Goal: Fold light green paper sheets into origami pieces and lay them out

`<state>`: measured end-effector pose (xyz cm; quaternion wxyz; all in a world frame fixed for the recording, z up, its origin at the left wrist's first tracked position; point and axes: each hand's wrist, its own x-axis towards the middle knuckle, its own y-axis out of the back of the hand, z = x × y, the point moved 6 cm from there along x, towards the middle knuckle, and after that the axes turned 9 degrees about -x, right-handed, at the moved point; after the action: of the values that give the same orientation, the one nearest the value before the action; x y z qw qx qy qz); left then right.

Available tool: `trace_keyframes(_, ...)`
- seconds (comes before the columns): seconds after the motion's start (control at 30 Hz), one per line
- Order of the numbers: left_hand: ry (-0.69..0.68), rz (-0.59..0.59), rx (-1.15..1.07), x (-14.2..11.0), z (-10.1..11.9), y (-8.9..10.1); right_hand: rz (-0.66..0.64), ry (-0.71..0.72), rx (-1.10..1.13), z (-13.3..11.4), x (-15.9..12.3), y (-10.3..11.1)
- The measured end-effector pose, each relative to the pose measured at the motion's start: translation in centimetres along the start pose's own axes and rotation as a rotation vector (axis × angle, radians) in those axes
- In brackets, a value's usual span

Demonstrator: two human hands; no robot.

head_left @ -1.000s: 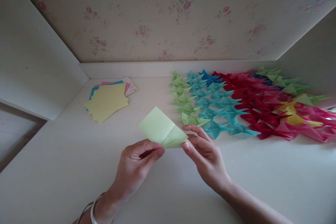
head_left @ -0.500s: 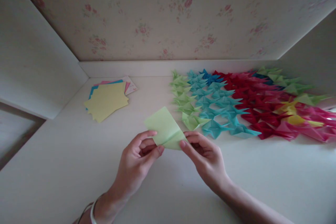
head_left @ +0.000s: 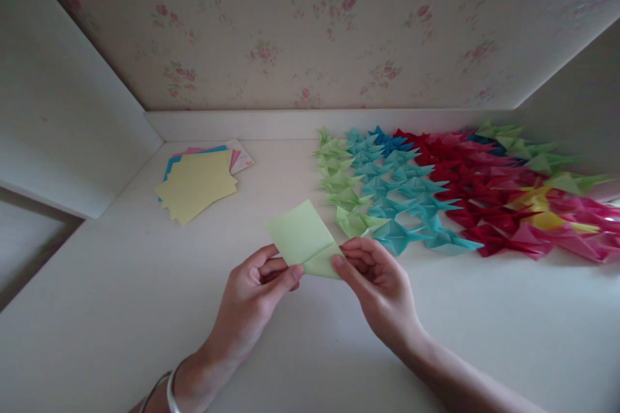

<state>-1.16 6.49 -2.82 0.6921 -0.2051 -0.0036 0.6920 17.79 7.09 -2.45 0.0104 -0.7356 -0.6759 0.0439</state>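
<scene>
A light green sheet of origami paper [head_left: 306, 232] is held up between both hands, with a narrow flap folded along its lower right edge. My left hand [head_left: 259, 290] pinches its lower left corner, thumb on top and fingers behind. On the other side, my right hand [head_left: 375, 287] grips the lower right corner the same way, thumb at the end of the fold. The fingers behind the paper are partly hidden. Just beyond the right hand stand folded paper cranes, the nearest a light green crane [head_left: 356, 222] and a turquoise crane [head_left: 396, 237].
Rows of cranes in turquoise, blue, red [head_left: 484, 219], pink, yellow [head_left: 537, 203] and green fill the right back of the white table [head_left: 310, 361]. A fanned stack of yellow paper [head_left: 198, 184], with blue and pink sheets beneath, lies back left. A flowered wall [head_left: 290, 32] rises behind.
The fingers of my left hand have slid from the paper's front left edge to behind it. The fold along the lower right edge now looks flatter and sharper.
</scene>
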Motion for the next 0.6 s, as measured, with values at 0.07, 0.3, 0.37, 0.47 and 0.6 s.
trace_keyframes(0.07, -0.014, 0.009, 0.024, 0.0, 0.0, 0.2, 0.003, -0.007, -0.012, 0.0, 0.1, 0.0)
trace_keyframes(0.3, 0.098, -0.085, 0.078, -0.3, -0.7, -0.7, -0.015, -0.020, -0.030, 0.0, 0.2, -0.1)
trace_keyframes(0.37, 0.131, -0.077, 0.081, -0.3, -0.9, -0.9, -0.035, -0.015, -0.040, -0.2, 0.1, -0.3)
trace_keyframes(0.47, 0.126, -0.043, 0.095, -0.4, -1.0, -0.8, -0.051, -0.016, -0.049, -0.4, 0.0, -0.5)
trace_keyframes(0.6, 0.066, -0.029, 0.138, -0.5, -0.6, -0.6, -0.047, -0.028, -0.049, -0.4, -0.1, -0.6)
